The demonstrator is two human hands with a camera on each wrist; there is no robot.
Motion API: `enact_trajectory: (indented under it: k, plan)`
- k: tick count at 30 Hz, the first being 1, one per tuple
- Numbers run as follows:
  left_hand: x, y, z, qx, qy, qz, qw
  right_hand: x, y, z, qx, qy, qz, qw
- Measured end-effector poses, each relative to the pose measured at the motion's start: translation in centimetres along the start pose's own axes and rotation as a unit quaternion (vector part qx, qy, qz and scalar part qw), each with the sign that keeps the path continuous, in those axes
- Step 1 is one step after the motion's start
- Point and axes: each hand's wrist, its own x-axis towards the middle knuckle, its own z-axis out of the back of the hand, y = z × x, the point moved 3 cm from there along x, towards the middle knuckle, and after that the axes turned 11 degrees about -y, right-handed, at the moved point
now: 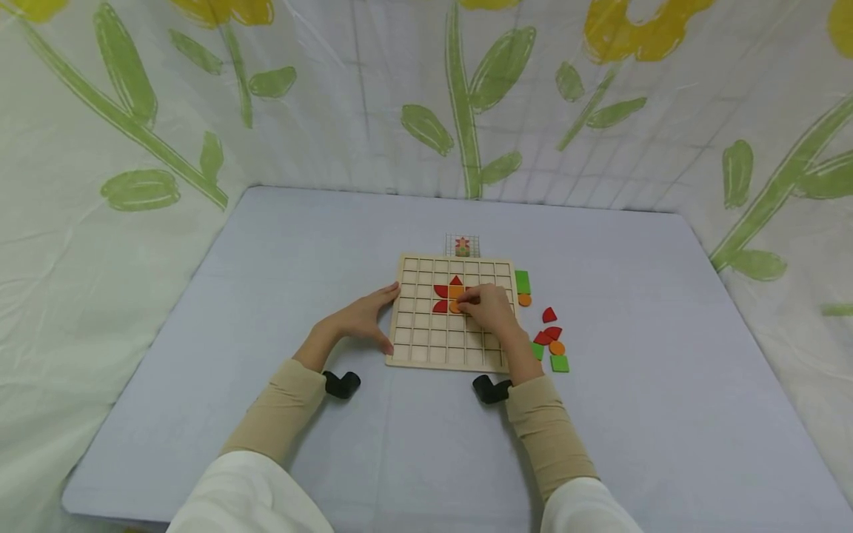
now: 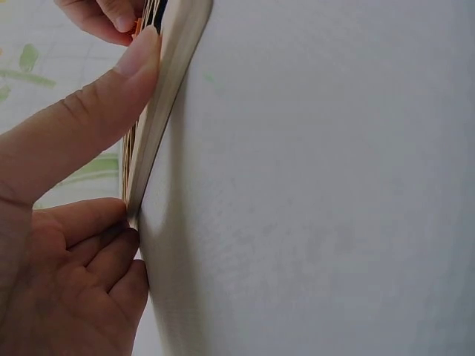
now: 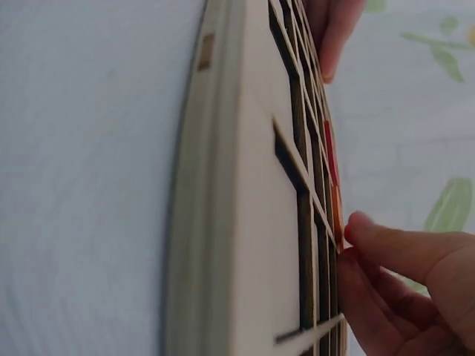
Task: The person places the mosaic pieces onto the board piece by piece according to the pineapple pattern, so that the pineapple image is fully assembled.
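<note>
A square wooden grid board [image 1: 416,320] lies on the table. My left hand [image 1: 360,317] rests against its left edge, thumb near the lower corner and fingertips farther up; the left wrist view shows the straight thumb [image 2: 96,111] on the board's side. Over the board's middle, my right hand [image 1: 492,309] pinches a flat orange circle [image 1: 455,306] between thumb and fingertips, partly hidden by the fingers. Around it sit an orange square [image 1: 456,292], a red triangle [image 1: 456,280] and red petal-shaped pieces [image 1: 440,306]. In the right wrist view, the right fingertips [image 3: 360,230] touch the board's surface.
Right of the board lie loose pieces: green squares [image 1: 560,363], orange circles [image 1: 557,348] and red petal pieces [image 1: 549,315]. A small pattern card [image 1: 463,245] lies behind the board. Black wrist-worn devices [image 1: 343,385] sit by both wrists. A flower-printed curtain [image 1: 373,96] hangs behind.
</note>
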Motion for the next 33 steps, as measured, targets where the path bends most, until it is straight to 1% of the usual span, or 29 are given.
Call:
enact_trajectory:
  k: [4, 8, 12, 13, 15, 18, 19, 23, 25, 28, 33]
  plan:
    - [0.0, 0.0, -0.1, -0.001, -0.001, -0.001, 1.0, -0.3, -0.4, 1.1, 0.023, 0.006, -0.003, 0.9997]
    - [-0.1, -0.1, -0.1, -0.005, -0.001, 0.002, 1.0, -0.6, -1.9, 3.4, 0.041, 0.008, -0.017, 0.999]
    - [-0.1, 0.1, 0.0, -0.002, -0.003, 0.006, 1.0, -1.0, -3.8, 6.3, 0.03, 0.0, -0.03, 0.9991]
    - [-0.1, 0.1, 0.0, -0.001, -0.003, 0.007, 1.0, -1.1, -4.4, 7.0, 0.029, 0.001, -0.04, 0.9988]
    - [0.0, 0.1, 0.0, -0.001, -0.004, 0.004, 1.0, -1.3, -5.5, 8.2, 0.019, 0.009, -0.059, 0.998]
    - [0.0, 0.1, 0.0, -0.002, -0.003, 0.003, 1.0, -1.7, -7.0, 9.5, -0.002, 0.03, -0.08, 0.9964]
    - [0.0, 0.1, 0.0, -0.002, -0.002, 0.004, 1.0, -1.8, -7.4, 9.8, -0.009, 0.039, -0.089, 0.9952]
    - [0.0, 0.2, -0.1, 0.0, 0.001, 0.008, 1.0, -2.2, -8.3, 10.5, -0.042, 0.07, -0.094, 0.9922]
    - [0.0, 0.2, -0.1, 0.0, 0.003, 0.011, 0.9999, -2.2, -8.5, 10.7, -0.051, 0.077, -0.094, 0.9912]
    - [0.0, 0.2, -0.1, -0.001, 0.002, 0.012, 0.9999, -2.2, -8.6, 10.8, -0.059, 0.074, -0.085, 0.9919]
    - [0.0, 0.1, -0.1, 0.0, 0.0, 0.012, 0.9999, -2.1, -8.7, 10.8, -0.084, 0.057, -0.075, 0.992]
